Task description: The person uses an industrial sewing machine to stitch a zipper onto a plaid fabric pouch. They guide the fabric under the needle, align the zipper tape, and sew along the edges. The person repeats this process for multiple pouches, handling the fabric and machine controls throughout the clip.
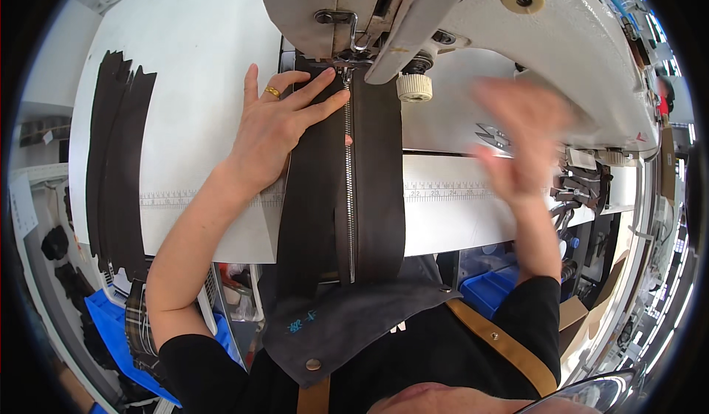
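A long dark brown fabric piece [380,185] with a metal zipper [350,214] down its middle runs from the sewing machine's presser foot [353,58] back over the table's near edge. On the fabric, just left of the zipper teeth, my left hand [277,122] lies with fingers spread, its fingertips close to the foot. It wears a gold ring. My right hand [526,137] is in the air to the right of the fabric, blurred by motion. Its thumb and fingers are apart with nothing visible between them. Beside it, small thread snips [493,137] lie on the machine bed.
The sewing machine [576,59] takes up the upper right. A stack of dark zipper tapes or strips [118,163] lies on the white table's left side. A ruler scale [450,190] crosses the table. Blue bins [487,292] stand below, and dark scraps [580,185] lie at right.
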Tool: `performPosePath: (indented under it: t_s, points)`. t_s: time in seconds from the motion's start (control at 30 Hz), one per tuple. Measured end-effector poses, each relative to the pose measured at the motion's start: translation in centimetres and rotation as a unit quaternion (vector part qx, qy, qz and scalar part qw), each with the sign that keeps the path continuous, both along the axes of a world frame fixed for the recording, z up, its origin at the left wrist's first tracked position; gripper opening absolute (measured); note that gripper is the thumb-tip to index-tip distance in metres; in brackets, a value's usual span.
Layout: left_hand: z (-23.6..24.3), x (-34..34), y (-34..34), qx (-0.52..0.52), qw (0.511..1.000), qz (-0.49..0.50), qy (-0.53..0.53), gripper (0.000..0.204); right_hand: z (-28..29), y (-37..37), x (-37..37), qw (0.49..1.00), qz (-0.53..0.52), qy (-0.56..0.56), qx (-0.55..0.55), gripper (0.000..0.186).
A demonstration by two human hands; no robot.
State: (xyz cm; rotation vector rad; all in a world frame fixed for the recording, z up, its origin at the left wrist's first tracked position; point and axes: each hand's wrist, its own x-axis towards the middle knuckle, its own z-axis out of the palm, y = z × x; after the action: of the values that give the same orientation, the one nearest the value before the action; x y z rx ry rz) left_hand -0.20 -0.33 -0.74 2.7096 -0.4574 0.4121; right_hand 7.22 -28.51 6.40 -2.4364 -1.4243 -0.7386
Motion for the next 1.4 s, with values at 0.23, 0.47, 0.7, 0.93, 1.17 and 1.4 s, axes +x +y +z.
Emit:
performPosePath:
  t_s: [0.23, 0.47, 0.7, 0.93, 1.17, 1.4]
  points:
    - [0.0, 0.4, -0.3, 0.003, 1.000, -0.014, -0.010, 0.045, 13.1, -38.8, 19.3, 0.824, -0.433, 0.088, 0.356, 0.039]
    - [0.4, -0.2, -0.3, 0.011, 1.000, 0.005, 0.013, 0.045, 7.6, -42.4, 20.2, 0.662, -0.307, 0.329, 0.599, 0.043]
    - [0.0, 0.4, -0.5, 0.006, 1.000, -0.004, 0.011, 0.045, 7.7, -41.7, 15.9, 0.681, -0.324, 0.174, 0.633, 0.045]
    - [0.4, 0.3, -0.7, 0.028, 0.999, 0.008, 0.015, 0.048, 3.5, -8.4, 0.4, 0.947, -0.011, 0.085, 0.310, 0.036]
    - [0.6, 0.2, -0.8, 0.017, 1.000, 0.009, 0.015, 0.049, -6.5, 8.4, 5.7, 0.945, 0.143, 0.289, 0.053, 0.016]
    - [0.3, 0.2, -0.5, 0.008, 1.000, 0.003, 0.012, 0.045, -9.1, 9.9, 6.8, 0.991, 0.105, 0.034, 0.080, 0.010]
